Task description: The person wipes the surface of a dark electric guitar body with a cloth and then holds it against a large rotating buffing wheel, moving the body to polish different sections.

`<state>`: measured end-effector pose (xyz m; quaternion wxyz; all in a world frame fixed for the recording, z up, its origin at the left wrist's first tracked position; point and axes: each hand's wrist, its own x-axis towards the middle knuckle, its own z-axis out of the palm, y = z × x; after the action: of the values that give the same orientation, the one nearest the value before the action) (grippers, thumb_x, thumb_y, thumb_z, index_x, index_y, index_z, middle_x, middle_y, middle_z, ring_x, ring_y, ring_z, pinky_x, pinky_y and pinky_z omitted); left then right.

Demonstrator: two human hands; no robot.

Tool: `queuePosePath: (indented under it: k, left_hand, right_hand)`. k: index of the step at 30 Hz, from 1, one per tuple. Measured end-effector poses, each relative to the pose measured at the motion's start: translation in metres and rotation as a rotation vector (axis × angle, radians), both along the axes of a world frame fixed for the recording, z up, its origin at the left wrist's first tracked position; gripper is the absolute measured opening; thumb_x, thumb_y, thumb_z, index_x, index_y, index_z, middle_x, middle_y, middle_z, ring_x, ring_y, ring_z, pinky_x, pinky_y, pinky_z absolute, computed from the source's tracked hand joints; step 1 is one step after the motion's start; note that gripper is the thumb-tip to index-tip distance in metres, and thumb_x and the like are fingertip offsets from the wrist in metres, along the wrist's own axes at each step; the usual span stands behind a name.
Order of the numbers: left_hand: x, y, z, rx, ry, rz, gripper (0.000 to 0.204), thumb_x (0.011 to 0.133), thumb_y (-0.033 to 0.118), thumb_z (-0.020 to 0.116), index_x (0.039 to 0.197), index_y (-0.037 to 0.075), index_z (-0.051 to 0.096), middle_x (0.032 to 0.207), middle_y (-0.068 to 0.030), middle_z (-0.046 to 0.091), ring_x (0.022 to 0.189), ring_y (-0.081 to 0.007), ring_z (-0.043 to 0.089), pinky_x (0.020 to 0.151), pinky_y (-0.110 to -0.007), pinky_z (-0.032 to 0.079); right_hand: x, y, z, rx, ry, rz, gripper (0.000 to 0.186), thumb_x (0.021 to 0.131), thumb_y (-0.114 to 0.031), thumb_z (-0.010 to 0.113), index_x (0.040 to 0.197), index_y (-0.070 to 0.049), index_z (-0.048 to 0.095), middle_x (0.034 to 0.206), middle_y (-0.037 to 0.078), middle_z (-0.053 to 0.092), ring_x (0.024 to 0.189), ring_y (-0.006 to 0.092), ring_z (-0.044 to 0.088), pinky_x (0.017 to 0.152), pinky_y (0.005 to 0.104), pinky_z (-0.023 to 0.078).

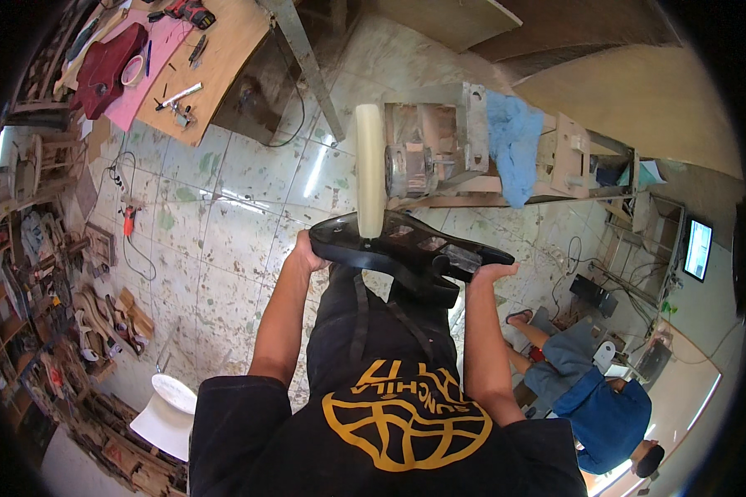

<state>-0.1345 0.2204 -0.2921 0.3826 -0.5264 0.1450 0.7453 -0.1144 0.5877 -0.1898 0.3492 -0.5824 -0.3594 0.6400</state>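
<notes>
Head view: a glossy black guitar-shaped body (406, 248) is held level at waist height, its top face touching the rim of a pale round buffing wheel (370, 170).
Left hand (307, 248): fingers closed around the body's left end.
Right hand (491, 272): fingers wrapped on the right end.
Wheel mount: grey metal motor housing (431, 149) on a wooden stand.
Nearby: blue cloth (514, 145) draped just right of the housing; a seated person in blue (593, 398) lower right.

Guitar body (406, 248): glossy black, with routed cavities showing on top; held roughly level at the centre of the frame, one end tapering right.
Buffing wheel (370, 170): pale cream disc, seen edge-on and upright, its lower rim touching the body's top.
</notes>
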Motion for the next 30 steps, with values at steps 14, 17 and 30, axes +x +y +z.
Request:
queuePosePath:
  k: [14, 17, 30]
  left_hand:
    - [-0.007, -0.002, -0.004, -0.071, -0.060, -0.005, 0.054, 0.093, 0.033, 0.020, 0.114, -0.003, 0.055, 0.112, -0.0187, 0.061, 0.103, -0.0314, 0.060, 0.093, -0.047, 0.048]
    - [-0.009, -0.004, -0.009, -0.102, -0.110, 0.001, 0.053, 0.093, 0.031, 0.020, 0.113, -0.003, 0.055, 0.111, -0.0198, 0.061, 0.102, -0.0320, 0.060, 0.091, -0.047, 0.049]
    - [-0.012, -0.004, -0.036, -0.112, -0.174, -0.031, 0.047, 0.091, 0.033, 0.025, 0.102, 0.003, 0.060, 0.098, -0.0125, 0.066, 0.088, -0.0275, 0.065, 0.080, -0.044, 0.054]
  right_hand:
    - [-0.001, -0.006, -0.009, -0.015, 0.006, 0.085, 0.084, 0.086, -0.069, 0.027, 0.135, -0.003, 0.041, 0.135, 0.017, 0.045, 0.118, 0.0336, 0.046, 0.101, 0.0450, 0.035]
    - [-0.007, -0.016, -0.004, -0.048, -0.014, 0.039, 0.078, 0.086, -0.065, 0.027, 0.126, -0.002, 0.048, 0.127, 0.017, 0.051, 0.111, 0.0340, 0.049, 0.098, 0.0446, 0.037]
    - [0.006, -0.001, -0.038, -0.187, 0.052, 0.163, 0.085, 0.085, -0.071, 0.023, 0.135, -0.004, 0.040, 0.137, 0.017, 0.043, 0.121, 0.0346, 0.044, 0.104, 0.0462, 0.034]
